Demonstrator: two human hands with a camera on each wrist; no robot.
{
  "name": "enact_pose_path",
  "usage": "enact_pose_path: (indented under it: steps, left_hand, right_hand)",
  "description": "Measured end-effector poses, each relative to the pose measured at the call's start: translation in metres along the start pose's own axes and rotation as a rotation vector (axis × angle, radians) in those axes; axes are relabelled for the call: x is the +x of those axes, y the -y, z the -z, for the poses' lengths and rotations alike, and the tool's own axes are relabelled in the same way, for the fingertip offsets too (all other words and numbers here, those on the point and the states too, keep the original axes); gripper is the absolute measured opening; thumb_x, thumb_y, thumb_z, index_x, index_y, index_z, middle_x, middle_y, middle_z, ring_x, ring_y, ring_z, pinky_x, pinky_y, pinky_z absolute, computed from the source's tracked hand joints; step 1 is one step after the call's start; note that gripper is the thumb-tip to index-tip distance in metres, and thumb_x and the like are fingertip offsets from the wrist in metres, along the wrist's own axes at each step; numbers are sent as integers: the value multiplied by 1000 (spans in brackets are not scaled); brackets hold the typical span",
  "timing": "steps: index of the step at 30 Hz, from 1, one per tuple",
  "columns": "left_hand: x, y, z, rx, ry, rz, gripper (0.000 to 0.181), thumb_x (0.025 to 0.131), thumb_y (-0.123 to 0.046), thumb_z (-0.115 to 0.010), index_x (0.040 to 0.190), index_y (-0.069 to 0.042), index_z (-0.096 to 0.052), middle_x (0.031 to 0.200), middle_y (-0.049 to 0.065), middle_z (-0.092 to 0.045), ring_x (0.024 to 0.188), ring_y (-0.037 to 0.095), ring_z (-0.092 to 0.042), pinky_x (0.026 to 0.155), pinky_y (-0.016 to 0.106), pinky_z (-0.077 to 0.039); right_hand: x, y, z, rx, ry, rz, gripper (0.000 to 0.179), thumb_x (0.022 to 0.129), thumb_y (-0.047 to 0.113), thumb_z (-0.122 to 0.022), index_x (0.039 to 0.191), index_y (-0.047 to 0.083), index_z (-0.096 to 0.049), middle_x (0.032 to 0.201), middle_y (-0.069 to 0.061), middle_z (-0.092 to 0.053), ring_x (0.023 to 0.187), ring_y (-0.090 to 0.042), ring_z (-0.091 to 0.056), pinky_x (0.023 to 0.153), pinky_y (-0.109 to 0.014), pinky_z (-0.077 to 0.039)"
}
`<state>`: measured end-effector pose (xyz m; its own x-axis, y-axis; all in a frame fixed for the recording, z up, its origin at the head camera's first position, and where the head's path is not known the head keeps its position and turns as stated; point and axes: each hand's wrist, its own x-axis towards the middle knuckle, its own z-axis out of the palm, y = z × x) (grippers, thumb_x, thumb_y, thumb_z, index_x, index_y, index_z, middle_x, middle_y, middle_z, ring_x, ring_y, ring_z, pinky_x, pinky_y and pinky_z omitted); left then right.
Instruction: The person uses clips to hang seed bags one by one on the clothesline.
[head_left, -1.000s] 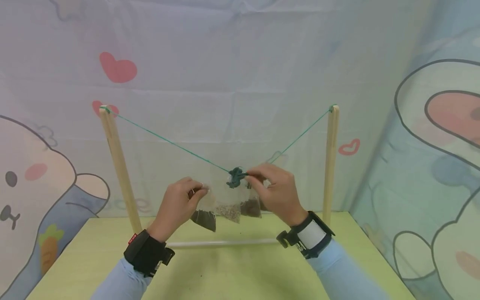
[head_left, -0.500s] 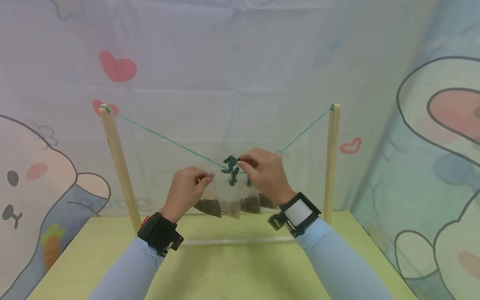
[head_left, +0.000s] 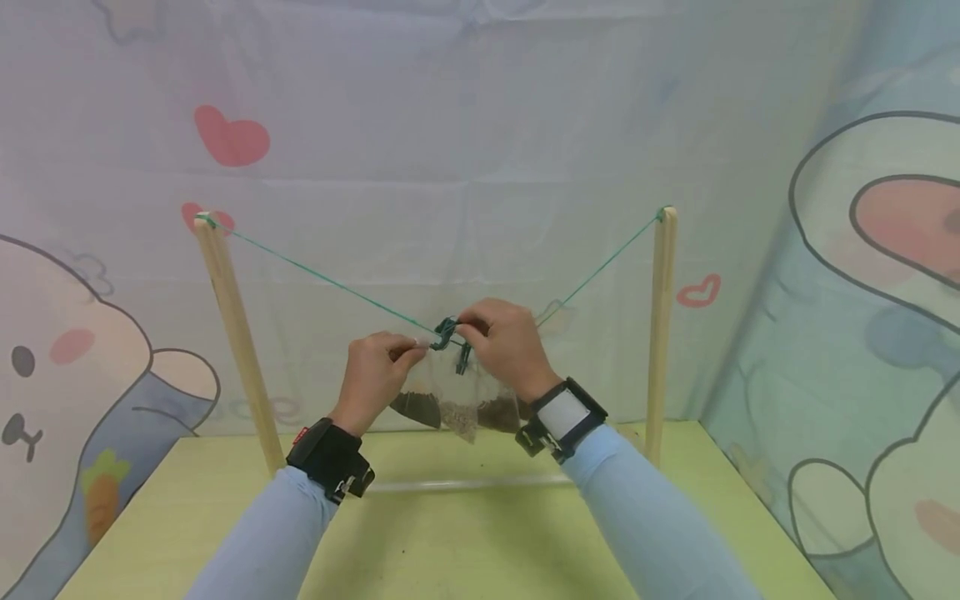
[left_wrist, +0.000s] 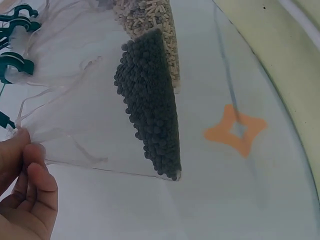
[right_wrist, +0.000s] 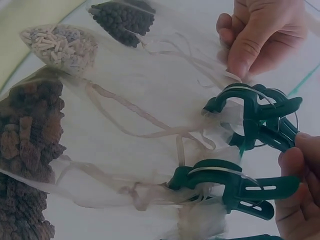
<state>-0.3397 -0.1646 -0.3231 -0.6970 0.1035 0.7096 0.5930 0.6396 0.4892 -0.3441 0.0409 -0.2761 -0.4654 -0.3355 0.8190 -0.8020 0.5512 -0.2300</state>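
My left hand [head_left: 372, 375] pinches the gathered top of a sheer drawstring bag [left_wrist: 90, 135] of dark round pellets, holding it up by the green cord [head_left: 326, 279]. Close beside those fingertips, my right hand [head_left: 506, 342] pinches the handles of a green plant clip [head_left: 444, 333]. Its jaws stand at the cord, right by the bag's top. Another green clip [right_wrist: 215, 182] grips the neck of a hanging bag. Bags of pale short pellets [right_wrist: 65, 47] and brown chunks [right_wrist: 30, 150] hang alongside. In the left wrist view, several green clips [left_wrist: 15, 65] show at the upper left.
The cord sags between a left wooden post [head_left: 236, 342] and a right wooden post [head_left: 661, 333]. A white rod [head_left: 465, 484] runs low between them, over the yellow-green tabletop [head_left: 450, 550]. A cartoon-printed cloth [head_left: 465, 125] hangs behind.
My left hand has risen and shifted right with the bag of dark pellets. My right hand has moved left and up, bringing the clip right beside the left fingertips.
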Motion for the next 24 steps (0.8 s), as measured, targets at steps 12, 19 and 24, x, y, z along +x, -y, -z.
enact_pose_path:
  steps: [12,19,24]
  left_hand:
    - [2,-4,-3,4,18,-37,14,97,2,-68,107,6,-78,91,18,-73,72,29,-71,64,39,-60]
    - [1,-4,-4,-24,13,-29,13,97,3,-69,106,6,-77,91,18,-72,73,29,-71,64,38,-59]
    - [0,-2,-3,-33,15,-28,12,97,0,-69,106,4,-77,88,16,-73,71,27,-70,63,37,-58]
  right_hand:
    - [8,-1,-6,-48,75,-11,6,91,6,-78,93,1,-79,86,-10,-75,68,-22,-65,61,-35,-54]
    - [8,-2,-4,-29,154,-49,18,91,14,-80,104,1,-79,94,-10,-77,68,-21,-62,61,-30,-50]
    - [8,-1,-1,-36,193,-35,23,91,18,-81,107,1,-79,97,-10,-77,72,-22,-61,64,-32,-50]
